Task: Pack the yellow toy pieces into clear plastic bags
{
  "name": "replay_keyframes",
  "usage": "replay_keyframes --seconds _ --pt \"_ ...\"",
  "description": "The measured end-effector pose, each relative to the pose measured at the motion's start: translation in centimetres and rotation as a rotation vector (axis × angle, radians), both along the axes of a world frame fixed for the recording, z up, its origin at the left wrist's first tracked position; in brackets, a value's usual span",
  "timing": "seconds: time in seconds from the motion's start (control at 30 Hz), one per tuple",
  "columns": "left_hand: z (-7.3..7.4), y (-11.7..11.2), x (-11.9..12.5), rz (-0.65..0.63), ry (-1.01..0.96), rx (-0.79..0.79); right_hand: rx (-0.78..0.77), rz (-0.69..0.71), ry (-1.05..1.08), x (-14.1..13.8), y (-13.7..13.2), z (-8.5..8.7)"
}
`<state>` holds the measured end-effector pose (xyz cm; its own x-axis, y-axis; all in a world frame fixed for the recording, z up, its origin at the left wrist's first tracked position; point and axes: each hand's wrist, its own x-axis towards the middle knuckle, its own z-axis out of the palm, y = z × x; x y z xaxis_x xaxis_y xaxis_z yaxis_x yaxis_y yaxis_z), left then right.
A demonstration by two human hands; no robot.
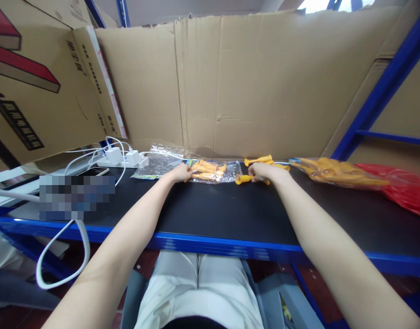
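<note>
A clear plastic bag (233, 171) with several orange plastic pieces (210, 170) inside lies toward the back of the black shelf. At its left end, my left hand (181, 173) has its fingers closed on the bag's edge. Loose orange trumpet-shaped pieces (243, 179) with flared ends lie to the right of this bag. Over them is my right hand (261, 171), palm down, fingers bent and closed around one such piece; its fingertips are partly hidden. Another flat clear bag (155, 162) rests left of my left hand.
A larger bag of orange pieces (336, 171) and a red plastic bag (401, 187) lie at the right. White chargers and a power strip (114, 156) with cables stand at the left. Cardboard (247, 87) walls the back. A blue rail (226, 242) edges the shelf.
</note>
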<state>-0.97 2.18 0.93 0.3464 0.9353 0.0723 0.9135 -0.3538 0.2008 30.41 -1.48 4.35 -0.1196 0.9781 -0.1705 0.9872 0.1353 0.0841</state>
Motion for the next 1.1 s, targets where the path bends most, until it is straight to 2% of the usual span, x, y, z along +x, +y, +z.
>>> replay_keyframes --seconds 0.07,0.17,0.23,0.3,0.53,0.73,0.93,1.1 --pt "0.0 0.0 0.0 -0.004 0.005 0.002 0.037 -0.088 -0.089 -0.4 -0.9 1.1" --pt "0.0 0.0 0.0 -0.006 0.009 0.008 0.229 -0.206 -0.164 -0.6 -2.2 2.7" --pt "-0.1 0.0 0.0 -0.007 0.000 0.009 0.318 -0.224 -0.170 -0.7 -2.5 3.2" --pt "-0.1 0.0 0.0 -0.011 -0.013 0.005 0.332 -0.186 -0.135 -0.8 -2.5 3.3" --pt "0.1 -0.2 0.0 -0.003 0.003 -0.002 0.268 0.018 0.015 -2.7 -2.0 2.0" --pt "0.1 -0.3 0.1 0.006 -0.031 -0.008 0.313 0.104 0.301 -2.7 -1.5 1.4" --pt "0.3 -0.7 0.2 -0.013 -0.114 -0.040 0.219 0.249 0.656 -1.9 -0.4 0.5" --pt "0.2 -0.6 0.1 -0.049 -0.130 -0.056 0.175 0.284 0.778 -2.6 0.5 -1.0"
